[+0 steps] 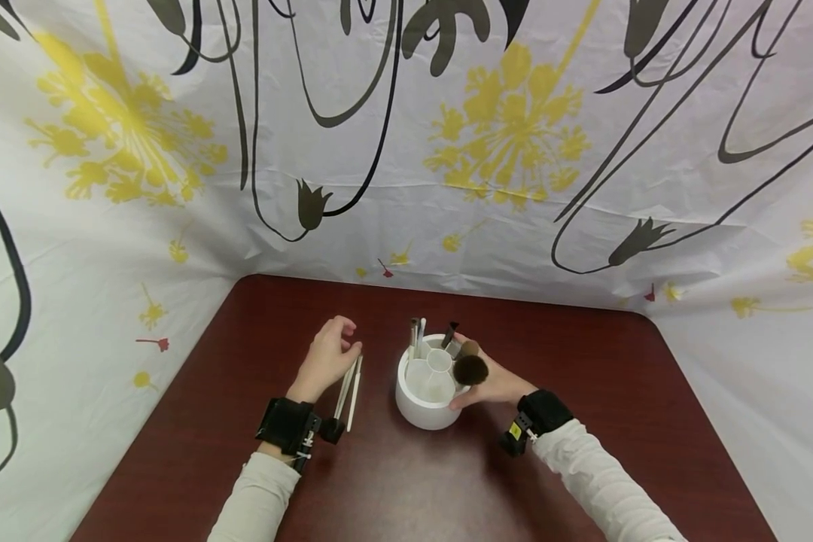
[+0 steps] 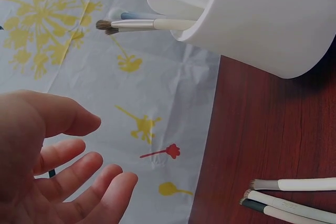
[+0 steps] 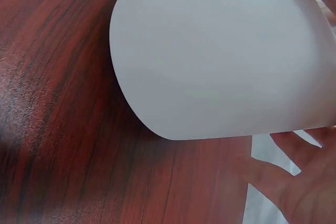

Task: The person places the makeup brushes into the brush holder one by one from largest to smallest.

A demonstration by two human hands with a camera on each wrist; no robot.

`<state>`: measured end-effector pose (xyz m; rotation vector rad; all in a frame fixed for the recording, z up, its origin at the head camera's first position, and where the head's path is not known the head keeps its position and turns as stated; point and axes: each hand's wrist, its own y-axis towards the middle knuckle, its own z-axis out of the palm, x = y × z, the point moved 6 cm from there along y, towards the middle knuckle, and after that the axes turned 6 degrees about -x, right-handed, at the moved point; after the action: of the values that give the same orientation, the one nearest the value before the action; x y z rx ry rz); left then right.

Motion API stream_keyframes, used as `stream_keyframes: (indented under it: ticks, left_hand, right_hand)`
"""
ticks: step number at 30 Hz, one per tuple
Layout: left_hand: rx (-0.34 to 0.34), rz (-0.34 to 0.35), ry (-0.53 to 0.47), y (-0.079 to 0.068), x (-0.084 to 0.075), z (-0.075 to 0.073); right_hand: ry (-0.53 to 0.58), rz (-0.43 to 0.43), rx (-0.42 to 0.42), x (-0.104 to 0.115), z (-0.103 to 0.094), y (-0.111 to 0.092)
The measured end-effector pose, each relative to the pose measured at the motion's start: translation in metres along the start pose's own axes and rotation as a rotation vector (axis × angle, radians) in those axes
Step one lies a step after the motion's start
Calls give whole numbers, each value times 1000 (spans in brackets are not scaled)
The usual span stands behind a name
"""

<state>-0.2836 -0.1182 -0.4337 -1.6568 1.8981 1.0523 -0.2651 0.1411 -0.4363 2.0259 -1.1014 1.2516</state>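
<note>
My right hand grips the side of a round white makeup brush holder, thumb on the near side and fingers around the far side. Inside, the holder has several compartments; a fluffy dark brush leans at its right and slim brushes stand at the back left. The holder's smooth outer wall fills much of the right wrist view. To the left, my left hand hovers with loosely bent fingers and nothing in them. Beside it, thin white-handled makeup brushes lie on the table, three of them showing in the left wrist view.
The dark red wooden table has rounded far corners. A white cloth with yellow and grey flower prints hangs behind it and along both sides. A black wrist camera sits on each forearm.
</note>
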Motion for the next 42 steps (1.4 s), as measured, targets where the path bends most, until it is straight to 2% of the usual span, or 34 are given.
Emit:
stream_keyframes:
  ticks: [6,12,20,23,30,36,42]
  left_hand:
    - [21,-19,10,-1,1,2]
    - [37,-48,19,-3,6,4]
    - [69,-73,26,-6,17,9]
    - [72,-76,31,-6,21,11]
    - [91,-113,37,-5,34,13]
    - [152,-135,100,-6,45,21]
    - [210,-186,135,-9,59,31]
  right_hand:
    - [-88,-23,-68,-31,-5,7]
    - [-94,-21,-32,-31,-1,9]
    - [17,-28,35,-30,4,9]
    - [-10,-38,42,-28,3,10]
    - [-145,-97,3,-20,-2,10]
    - [-130,-144,-3,-15,-2,12]
    - [-77,-85,10,-19,0,12]
